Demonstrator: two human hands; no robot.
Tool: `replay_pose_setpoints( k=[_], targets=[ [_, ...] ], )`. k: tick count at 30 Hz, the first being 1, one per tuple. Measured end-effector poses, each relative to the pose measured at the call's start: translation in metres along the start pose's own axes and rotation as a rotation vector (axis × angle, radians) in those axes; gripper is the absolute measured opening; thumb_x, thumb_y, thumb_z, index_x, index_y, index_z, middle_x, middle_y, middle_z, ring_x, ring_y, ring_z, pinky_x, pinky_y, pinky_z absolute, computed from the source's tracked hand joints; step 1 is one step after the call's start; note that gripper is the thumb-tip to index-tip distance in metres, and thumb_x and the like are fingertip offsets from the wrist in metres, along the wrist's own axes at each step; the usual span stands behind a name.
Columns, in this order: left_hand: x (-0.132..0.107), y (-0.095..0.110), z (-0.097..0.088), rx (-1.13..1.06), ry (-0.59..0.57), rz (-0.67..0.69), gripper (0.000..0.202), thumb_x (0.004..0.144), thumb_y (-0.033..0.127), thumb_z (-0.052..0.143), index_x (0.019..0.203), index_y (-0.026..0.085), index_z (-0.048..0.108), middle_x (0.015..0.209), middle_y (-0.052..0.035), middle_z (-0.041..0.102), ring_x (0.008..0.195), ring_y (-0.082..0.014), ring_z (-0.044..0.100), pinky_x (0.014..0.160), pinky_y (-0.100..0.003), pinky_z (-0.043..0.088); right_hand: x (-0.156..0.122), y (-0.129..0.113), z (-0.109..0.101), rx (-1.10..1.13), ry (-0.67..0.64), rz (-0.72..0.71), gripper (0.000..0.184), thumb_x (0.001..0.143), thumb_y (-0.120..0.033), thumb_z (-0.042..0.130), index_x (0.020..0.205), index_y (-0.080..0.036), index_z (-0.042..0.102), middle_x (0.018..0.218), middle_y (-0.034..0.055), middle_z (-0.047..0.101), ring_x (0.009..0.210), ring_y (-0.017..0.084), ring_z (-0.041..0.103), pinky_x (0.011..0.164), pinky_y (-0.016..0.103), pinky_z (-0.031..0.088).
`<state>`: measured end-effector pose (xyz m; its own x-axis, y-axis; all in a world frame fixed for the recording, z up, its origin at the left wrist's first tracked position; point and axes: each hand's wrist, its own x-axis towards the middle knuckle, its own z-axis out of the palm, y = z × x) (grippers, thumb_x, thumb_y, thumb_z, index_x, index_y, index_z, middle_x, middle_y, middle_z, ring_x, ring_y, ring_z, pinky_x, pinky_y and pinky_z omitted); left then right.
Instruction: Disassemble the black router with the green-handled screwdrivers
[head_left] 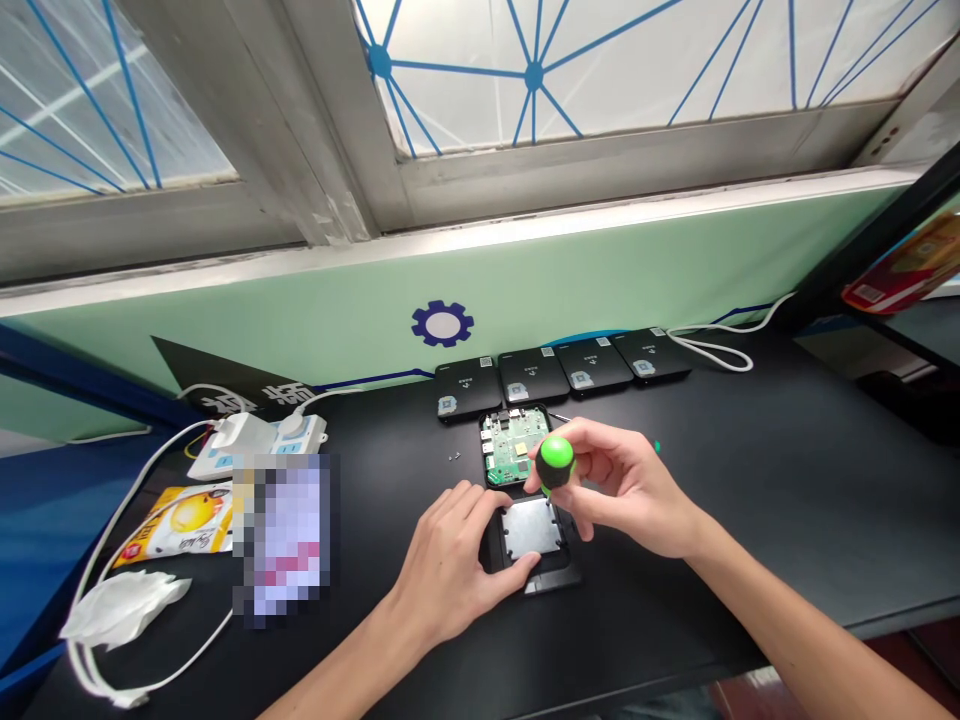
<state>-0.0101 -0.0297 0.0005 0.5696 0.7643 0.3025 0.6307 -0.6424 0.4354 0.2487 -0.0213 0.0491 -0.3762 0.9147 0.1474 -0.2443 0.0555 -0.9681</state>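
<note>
The right hand (626,490) sits over the middle of the black worktop (757,500), its fingers (592,450) curled narrowly around the round green-and-black handle of a screwdriver (556,462). The shaft points down toward a square metal plate (531,528), but the hand hides its tip, so I can't tell whether it touches. The left hand (450,570) rests on the black casing (551,583) holding that plate, with its fingers (457,505) spread wide over the casing's near left side and its thumb along the lower edge.

Just beyond, a green circuit board (508,447) lies in an open black case (484,445), and a few tiny screws (454,456) lie to its left. Four black boxes (529,375) stand in a row along the far edge of the worktop, with a white cable (712,345) at their right. Toward the left edge are a white power strip (255,440), a yellow snack packet (176,522), a crumpled white tissue (124,610) and a blurred, unreadable item (285,535).
</note>
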Motion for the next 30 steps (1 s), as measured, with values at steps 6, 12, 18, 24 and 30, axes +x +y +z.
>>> replay_pose_setpoints(
  k=[6, 12, 18, 24, 30],
  targets=[
    [0.0, 0.001, -0.001, -0.001, -0.01, -0.003, 0.043, 0.085, 0.034, 0.096, 0.116, 0.022, 0.069, 0.093, -0.0028, 0.072, 0.085, -0.0266, 0.069, 0.07, -0.039, 0.048, 0.005, 0.0, 0.007, -0.004, 0.13, -0.027, 0.046, 0.075, -0.022, 0.106, 0.1, -0.023, 0.068, 0.088, -0.0009, 0.079, 0.064, 0.01, 0.064, 0.054, 0.02, 0.056],
    [-0.001, 0.001, -0.001, 0.004, -0.019, -0.015, 0.04, 0.087, 0.036, 0.094, 0.116, 0.023, 0.069, 0.093, -0.002, 0.071, 0.085, -0.0257, 0.068, 0.07, -0.038, 0.049, 0.002, -0.001, 0.002, -0.026, 0.12, 0.041, 0.036, 0.091, -0.03, 0.096, 0.095, -0.023, 0.061, 0.094, 0.0039, 0.083, 0.074, 0.014, 0.066, 0.05, 0.018, 0.051],
    [-0.001, 0.001, -0.002, 0.012, -0.024, -0.007, 0.041, 0.087, 0.037, 0.095, 0.115, 0.022, 0.068, 0.094, -0.0032, 0.071, 0.086, -0.027, 0.069, 0.07, -0.039, 0.049, 0.002, -0.017, -0.005, -0.085, -0.033, 0.068, 0.018, 0.1, -0.032, 0.087, 0.111, -0.019, 0.079, 0.127, 0.0118, 0.077, 0.072, 0.011, 0.064, 0.052, 0.02, 0.057],
    [-0.001, 0.002, -0.003, 0.015, -0.03, -0.012, 0.042, 0.088, 0.036, 0.095, 0.117, 0.021, 0.068, 0.095, -0.0031, 0.071, 0.087, -0.0269, 0.069, 0.071, -0.039, 0.049, 0.003, -0.02, -0.014, -0.23, 0.023, 0.006, 0.022, 0.096, -0.034, 0.09, 0.114, -0.021, 0.09, 0.096, 0.0046, 0.064, 0.065, 0.01, 0.056, 0.04, 0.017, 0.046],
    [0.0, 0.002, -0.003, 0.018, -0.027, -0.007, 0.044, 0.086, 0.036, 0.096, 0.116, 0.022, 0.067, 0.093, -0.0029, 0.071, 0.086, -0.0266, 0.068, 0.071, -0.038, 0.049, -0.002, -0.016, -0.02, -0.118, -0.05, 0.135, 0.047, 0.1, -0.035, 0.087, 0.146, -0.026, 0.08, 0.112, 0.0077, 0.078, 0.045, 0.005, 0.059, 0.039, 0.02, 0.047]
  ],
)
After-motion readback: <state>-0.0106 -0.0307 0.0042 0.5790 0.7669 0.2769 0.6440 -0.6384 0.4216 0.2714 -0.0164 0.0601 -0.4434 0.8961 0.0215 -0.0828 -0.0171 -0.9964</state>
